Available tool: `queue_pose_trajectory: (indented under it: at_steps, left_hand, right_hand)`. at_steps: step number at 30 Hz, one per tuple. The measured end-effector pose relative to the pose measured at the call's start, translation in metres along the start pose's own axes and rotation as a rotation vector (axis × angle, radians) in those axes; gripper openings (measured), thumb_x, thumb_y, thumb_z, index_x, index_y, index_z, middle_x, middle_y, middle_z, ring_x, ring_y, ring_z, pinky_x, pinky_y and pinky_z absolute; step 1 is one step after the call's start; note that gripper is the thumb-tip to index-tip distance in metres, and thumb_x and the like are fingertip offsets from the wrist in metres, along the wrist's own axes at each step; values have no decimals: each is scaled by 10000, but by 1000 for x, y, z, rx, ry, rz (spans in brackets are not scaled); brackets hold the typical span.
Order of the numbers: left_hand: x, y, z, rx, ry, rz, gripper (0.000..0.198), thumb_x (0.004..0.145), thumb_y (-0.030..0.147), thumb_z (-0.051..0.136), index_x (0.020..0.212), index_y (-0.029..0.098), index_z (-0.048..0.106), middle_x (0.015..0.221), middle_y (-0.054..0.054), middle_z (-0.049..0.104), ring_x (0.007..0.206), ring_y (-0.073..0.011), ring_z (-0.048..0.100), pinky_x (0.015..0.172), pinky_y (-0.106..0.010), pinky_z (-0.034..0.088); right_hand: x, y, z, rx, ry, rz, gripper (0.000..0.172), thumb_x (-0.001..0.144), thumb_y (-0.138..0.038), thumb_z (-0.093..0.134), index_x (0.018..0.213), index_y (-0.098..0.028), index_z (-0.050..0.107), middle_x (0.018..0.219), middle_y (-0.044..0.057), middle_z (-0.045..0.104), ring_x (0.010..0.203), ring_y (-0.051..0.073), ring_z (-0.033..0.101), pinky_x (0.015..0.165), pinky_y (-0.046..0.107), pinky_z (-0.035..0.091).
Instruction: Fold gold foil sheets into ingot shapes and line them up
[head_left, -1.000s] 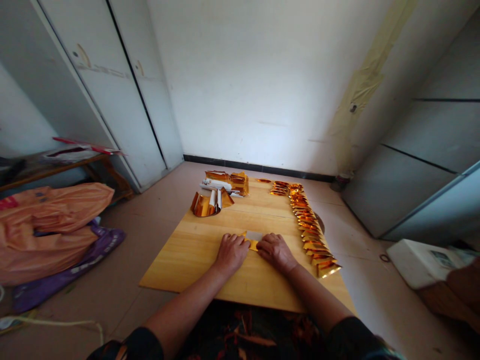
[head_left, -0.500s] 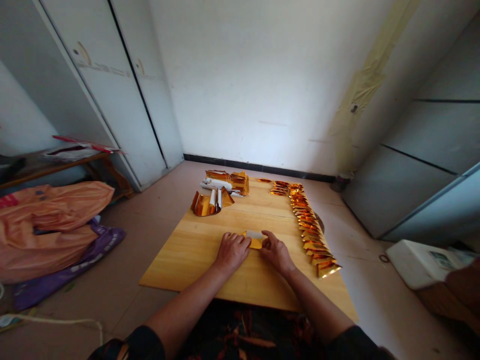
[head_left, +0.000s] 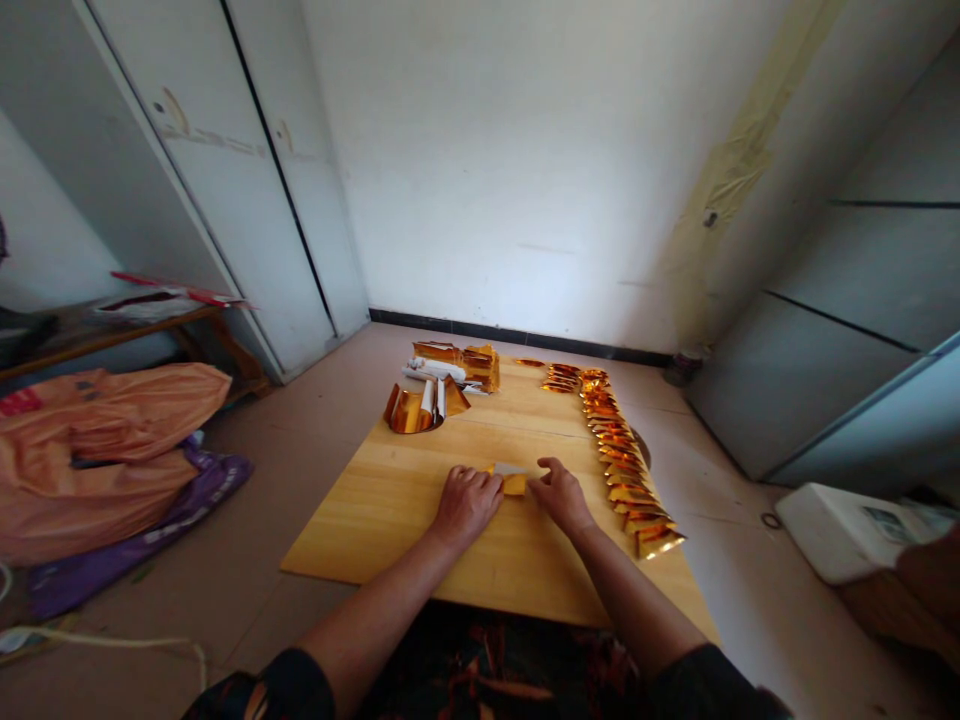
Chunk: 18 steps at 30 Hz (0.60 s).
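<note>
The gold paper (head_left: pixel 513 482) lies flat on the surface (head_left: pixel 382 505), near the middle of its near edge, between my two hands. A second ago a broad pale patch of its back showed there. Now only a thin pale strip is left along its far side, and the gold face covers the rest. I judge that the flap has come over and the fold is being pressed down.

My left hand (head_left: pixel 466 503) has hardly shifted. Its fingers are curled, knuckles up, and bunched down on the left end of the paper. My right hand (head_left: pixel 561 492) lay flat and wide over the sheet. It has now drawn in towards the right end, with its fingertips gathered on that edge. Both hands are closed down on the paper and hold it against the wood.

A row of folded gold pieces (head_left: pixel 619 460) runs along the right edge, unchanged. A loose heap of gold sheets (head_left: pixel 420 406) sits towards the far left corner. Orange bags (head_left: pixel 105 440) lie on the floor well to the left.
</note>
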<state>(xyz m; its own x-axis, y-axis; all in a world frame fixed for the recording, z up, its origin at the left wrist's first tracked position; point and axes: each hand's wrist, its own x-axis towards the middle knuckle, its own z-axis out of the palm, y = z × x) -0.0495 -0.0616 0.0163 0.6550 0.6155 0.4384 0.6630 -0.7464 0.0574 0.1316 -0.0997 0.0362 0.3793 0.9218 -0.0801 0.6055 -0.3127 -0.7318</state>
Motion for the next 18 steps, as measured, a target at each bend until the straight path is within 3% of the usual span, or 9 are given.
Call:
queue_pose_trajectory:
  at_steps: [4, 9, 12, 15, 18]
  left_hand:
    - [0, 0, 1, 9, 21, 1, 111, 892, 256, 499, 928, 215, 596, 776, -25, 643, 768, -184, 560, 745, -341, 346]
    - [0, 0, 2, 22, 27, 2, 139, 907, 248, 470, 913, 223, 607, 738, -25, 627, 760, -176, 555, 742, -333, 341]
    - [-1, 0, 3, 14, 27, 2, 139, 903, 261, 480, 962, 226, 601, 758, -28, 634, 771, -177, 554, 753, -335, 342]
    - [-2, -1, 1, -9, 8, -8, 175, 871, 306, 542, 1021, 228, 583, 800, -33, 646, 796, -189, 558, 768, -342, 345]
    - [-2, -1, -4, -41, -38, -21, 266, 807, 360, 628, 1034, 232, 575, 844, -37, 653, 824, -205, 559, 769, -345, 351]
  right_hand:
    - [3, -3, 3, 237, -134, 33, 379, 791, -243, 493, 1153, -130, 494, 594, -35, 595, 491, 122, 552, 508, 222, 406]
    - [4, 0, 2, 326, -88, 43, 346, 794, -302, 504, 1103, -147, 504, 630, -29, 592, 459, 105, 525, 466, 217, 389]
    - [2, 2, 3, 417, -134, 71, 404, 814, -336, 473, 1166, -140, 445, 572, -48, 566, 438, 112, 514, 445, 216, 381]
    - [0, -2, 6, 487, -198, 71, 481, 817, -370, 463, 1220, -117, 394, 496, -67, 531, 424, 126, 501, 442, 224, 379]
    - [-1, -11, 4, 542, -182, 74, 463, 794, -386, 489, 1174, -124, 447, 567, -38, 572, 470, 119, 513, 462, 223, 374]
